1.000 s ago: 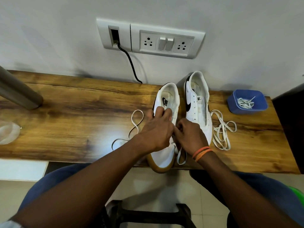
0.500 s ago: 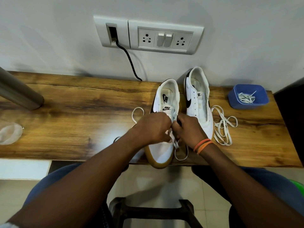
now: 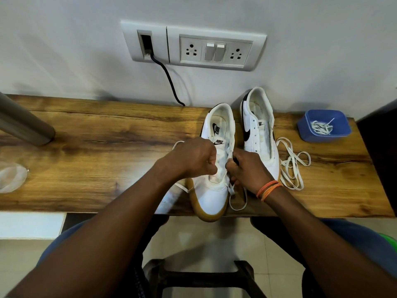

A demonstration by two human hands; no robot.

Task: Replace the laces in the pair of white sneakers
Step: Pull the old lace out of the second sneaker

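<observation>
Two sneakers [image 3: 258, 134] side by side on the table [image 3: 96, 151] — tub [image 3: 323, 125] right.

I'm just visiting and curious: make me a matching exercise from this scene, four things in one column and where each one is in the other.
Things:
1. blue tub
2. loose lace
3. near sneaker
4. black cable

Places:
A. plugged into the wall plate
B. toe over the table's front edge, between both hands
C. far right of the table, holding laces
D. on the table right of the far sneaker

Pairs: 1-C, 2-D, 3-B, 4-A
</observation>
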